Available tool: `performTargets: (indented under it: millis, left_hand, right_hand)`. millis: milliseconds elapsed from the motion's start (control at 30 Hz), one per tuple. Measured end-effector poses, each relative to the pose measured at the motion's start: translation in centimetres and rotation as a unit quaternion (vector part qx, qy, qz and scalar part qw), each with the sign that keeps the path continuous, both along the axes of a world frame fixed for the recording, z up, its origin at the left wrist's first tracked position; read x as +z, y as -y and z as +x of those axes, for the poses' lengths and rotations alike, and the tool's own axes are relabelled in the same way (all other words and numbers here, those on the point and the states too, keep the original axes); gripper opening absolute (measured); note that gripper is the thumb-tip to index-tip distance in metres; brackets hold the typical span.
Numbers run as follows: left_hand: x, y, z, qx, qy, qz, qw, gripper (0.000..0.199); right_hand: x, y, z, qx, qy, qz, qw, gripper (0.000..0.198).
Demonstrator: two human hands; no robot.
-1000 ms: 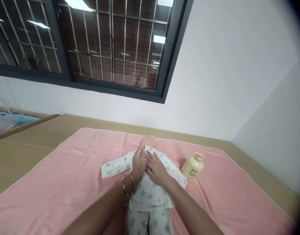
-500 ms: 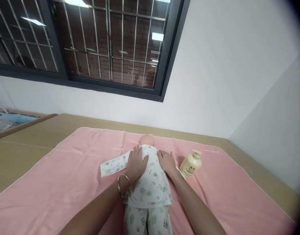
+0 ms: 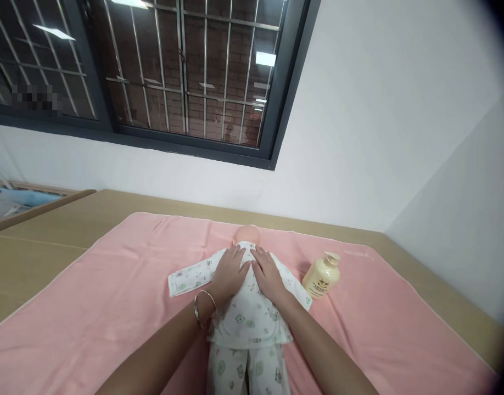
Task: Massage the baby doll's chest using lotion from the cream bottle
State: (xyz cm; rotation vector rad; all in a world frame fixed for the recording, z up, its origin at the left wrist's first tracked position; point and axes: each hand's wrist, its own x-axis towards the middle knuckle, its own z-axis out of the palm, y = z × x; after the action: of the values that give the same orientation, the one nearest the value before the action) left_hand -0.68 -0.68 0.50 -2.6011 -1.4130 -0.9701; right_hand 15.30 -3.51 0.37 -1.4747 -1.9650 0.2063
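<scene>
A baby doll (image 3: 246, 235) in a white patterned top (image 3: 252, 318) and matching trousers (image 3: 264, 370) lies on a pink blanket (image 3: 124, 296), its head toward the wall. My left hand (image 3: 230, 275), with a silver bangle on the wrist, rests flat on the left side of the doll's upper body, fingers stretched out. Beside it, my right hand (image 3: 269, 276) lies flat on the right side, fingers extended, the two thumbs close together. Both sleeves spread outward, and the right one ends near a pale yellow pump bottle (image 3: 321, 277).
The blanket covers a wooden surface (image 3: 46, 230) that meets a white wall (image 3: 334, 137). A dark-framed window (image 3: 190, 71) with metal bars is above. At far left, blue and clear items (image 3: 25, 197) lie beyond a wooden edge.
My right hand has moved left, from the doll's right side onto the upper body beside my left hand, uncovering the right sleeve. My left hand has barely shifted.
</scene>
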Motion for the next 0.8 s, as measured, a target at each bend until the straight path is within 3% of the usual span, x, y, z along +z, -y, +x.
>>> performTargets:
  millis: [67, 167, 367, 600, 800]
  left_hand:
    - [-0.5, -1.0, -0.6, -0.009, 0.021, -0.030, 0.999, 0.045]
    - [-1.1, -1.5, -0.8, 0.028, 0.032, -0.054, 0.998, 0.052]
    - [-0.4, 0.5, 0.3, 0.093, -0.010, 0.001, 0.996, 0.043]
    - [2.0, 2.4, 0.9, 0.007, -0.061, 0.009, 0.998, 0.021]
    - [0.7, 0.3, 0.1, -0.022, 0.036, 0.028, 0.999, 0.029]
  right_hand:
    - [-0.3, -0.7, 0.8, 0.007, 0.016, -0.009, 1.000, 0.049]
    - [-0.3, -1.4, 1.6, -0.016, 0.053, -0.029, 0.998, 0.054]
    - [0.7, 0.1, 0.0, -0.093, 0.125, -0.042, 0.987, 0.054]
    - [2.6, 3.4, -2.5, -0.040, 0.104, -0.036, 0.993, 0.046]
    - [0.6, 0.3, -0.5, -0.023, -0.007, -0.033, 0.999, 0.051]
